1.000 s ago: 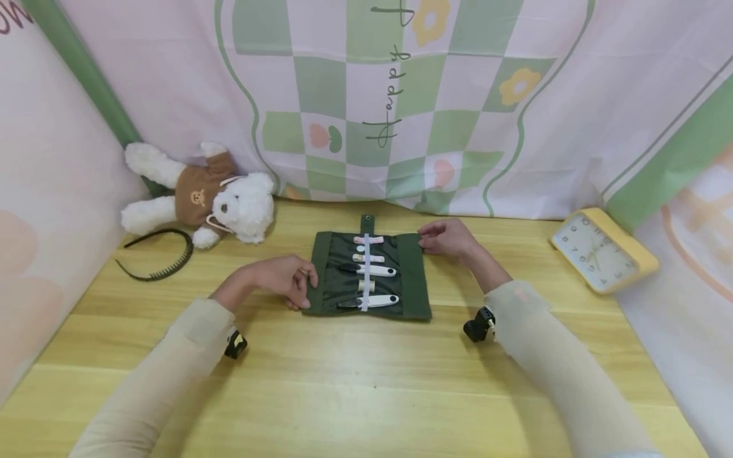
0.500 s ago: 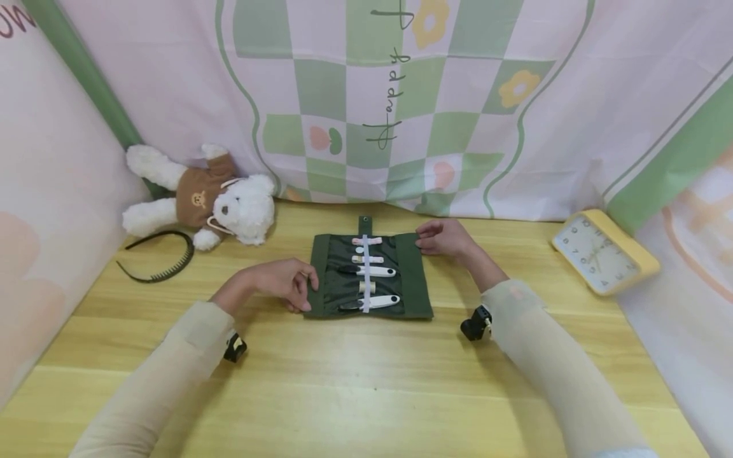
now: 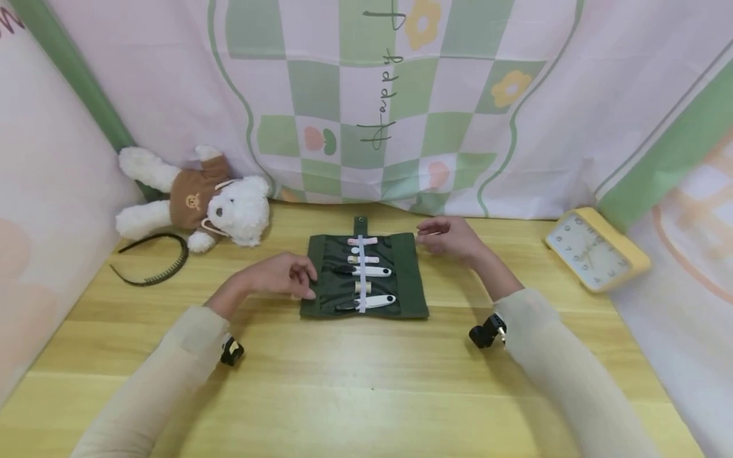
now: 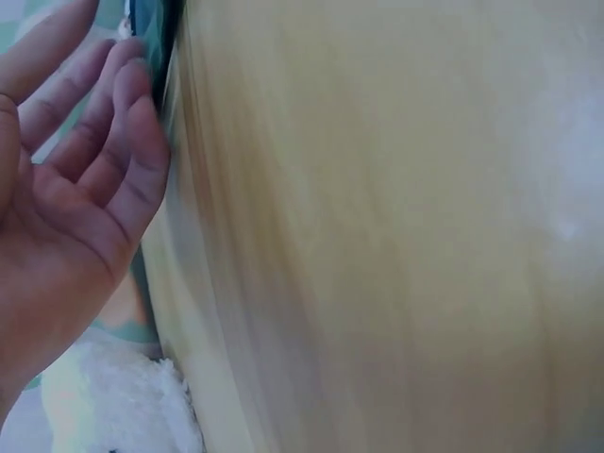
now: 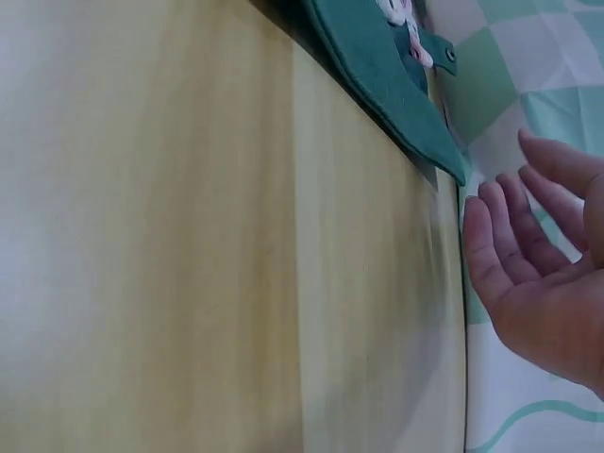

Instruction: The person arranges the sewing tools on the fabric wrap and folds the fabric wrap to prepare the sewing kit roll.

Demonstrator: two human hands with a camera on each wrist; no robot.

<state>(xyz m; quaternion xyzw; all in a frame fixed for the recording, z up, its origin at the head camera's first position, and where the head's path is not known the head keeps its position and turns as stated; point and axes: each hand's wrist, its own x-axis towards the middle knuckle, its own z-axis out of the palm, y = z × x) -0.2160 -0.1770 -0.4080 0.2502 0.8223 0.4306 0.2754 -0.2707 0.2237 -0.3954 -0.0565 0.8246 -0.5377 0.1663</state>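
Observation:
A dark green fabric roll-up pouch (image 3: 411, 277) lies unrolled on the table, its snap tab (image 3: 360, 225) pointing away. A white elastic band (image 3: 363, 254) crosses its middle. Under the band sit two white-handled tools with black ends, such as the nearer tool (image 3: 382, 301), plus two pale pink clips, one being the far clip (image 3: 370, 241), and a small beige piece (image 3: 363, 287). My left hand (image 3: 279, 275) hovers at the pouch's left edge, fingers loosely bent, holding nothing. Just off its far right corner is my right hand (image 3: 450, 238), fingers relaxed and apart from the fabric in the right wrist view.
A white plush bear (image 3: 246, 210) in a brown top lies at the back left, beside a black toothed headband (image 3: 184, 254). At the right back stands a yellow clock (image 3: 598, 249). A checked curtain (image 3: 361, 146) hangs behind the wooden table (image 3: 366, 394).
Both hands have let go of the pouch's edges: the right fingers have drawn slightly off its far right corner, and the left fingers have lifted from the left edge. The pouch stays flat.

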